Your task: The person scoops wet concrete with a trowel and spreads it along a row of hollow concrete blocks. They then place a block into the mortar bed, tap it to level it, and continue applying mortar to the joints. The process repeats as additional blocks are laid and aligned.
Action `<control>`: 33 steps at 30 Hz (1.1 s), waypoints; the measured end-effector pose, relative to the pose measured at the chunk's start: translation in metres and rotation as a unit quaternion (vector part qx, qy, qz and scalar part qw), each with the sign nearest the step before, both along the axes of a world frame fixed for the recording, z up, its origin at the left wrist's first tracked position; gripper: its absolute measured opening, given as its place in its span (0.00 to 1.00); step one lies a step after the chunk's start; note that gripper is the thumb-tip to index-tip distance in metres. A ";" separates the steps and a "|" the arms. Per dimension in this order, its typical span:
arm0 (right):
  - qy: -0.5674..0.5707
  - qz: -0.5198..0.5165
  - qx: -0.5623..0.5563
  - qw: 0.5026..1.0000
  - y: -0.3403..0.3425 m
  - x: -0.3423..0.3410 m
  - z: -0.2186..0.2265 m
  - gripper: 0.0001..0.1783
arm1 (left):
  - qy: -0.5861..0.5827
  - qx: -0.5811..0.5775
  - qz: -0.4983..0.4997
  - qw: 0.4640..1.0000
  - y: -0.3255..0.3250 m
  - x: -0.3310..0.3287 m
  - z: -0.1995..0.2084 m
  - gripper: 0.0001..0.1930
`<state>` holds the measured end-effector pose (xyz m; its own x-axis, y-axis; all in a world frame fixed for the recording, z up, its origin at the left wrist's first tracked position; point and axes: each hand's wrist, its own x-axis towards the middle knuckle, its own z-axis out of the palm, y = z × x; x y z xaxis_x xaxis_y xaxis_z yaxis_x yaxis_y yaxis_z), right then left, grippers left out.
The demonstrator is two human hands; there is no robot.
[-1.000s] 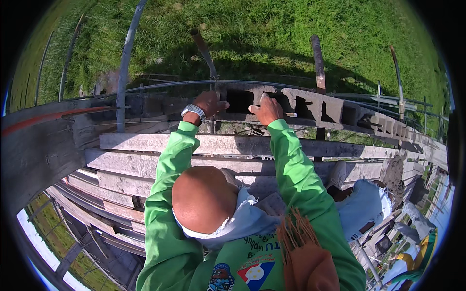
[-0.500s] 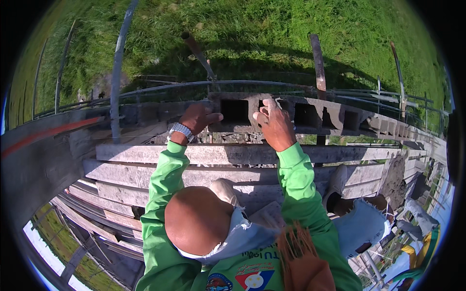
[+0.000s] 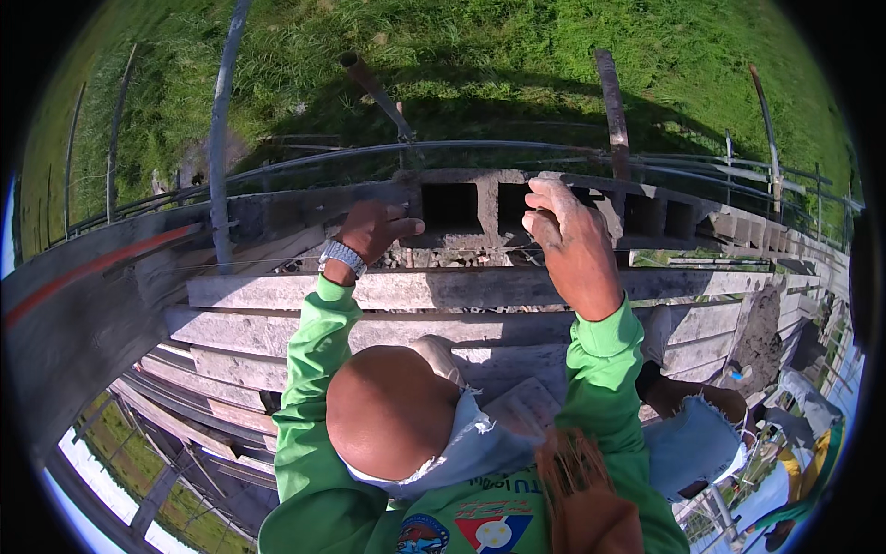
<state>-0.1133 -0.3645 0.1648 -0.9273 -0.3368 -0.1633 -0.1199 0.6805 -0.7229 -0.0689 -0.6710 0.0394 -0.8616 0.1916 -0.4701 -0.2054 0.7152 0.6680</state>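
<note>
A grey hollow concrete block (image 3: 487, 210), its dark square cavities facing up, sits in the wall row in front of me. At its left end is my left hand (image 3: 371, 231), with a metal-band watch on the wrist; thumb and forefinger are bent against the block's corner, the other fingers partly hidden. My right hand (image 3: 580, 245) is over the right part of the block. Its thumb and fingers are apart and loosely curved near a cavity, and I cannot tell whether the fingertips touch. Rough mortar and rubble (image 3: 452, 258) lie along the block's near side.
Weathered planks (image 3: 415, 290) run across below the wall. Upright poles (image 3: 220, 138) and horizontal pipes (image 3: 498, 143) stand along the far side, with grass (image 3: 480, 55) beyond. More blocks (image 3: 678, 220) continue right. A person in yellow and green (image 3: 812, 466) is at lower right.
My right hand has moved right along the block, and its fingers have spread from a tighter curl. My left hand stays at the block's left end.
</note>
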 end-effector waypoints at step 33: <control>0.003 -0.017 0.144 0.989 -0.039 0.023 -0.129 0.32 | 0.047 0.004 0.030 0.998 0.008 0.007 -0.001 0.22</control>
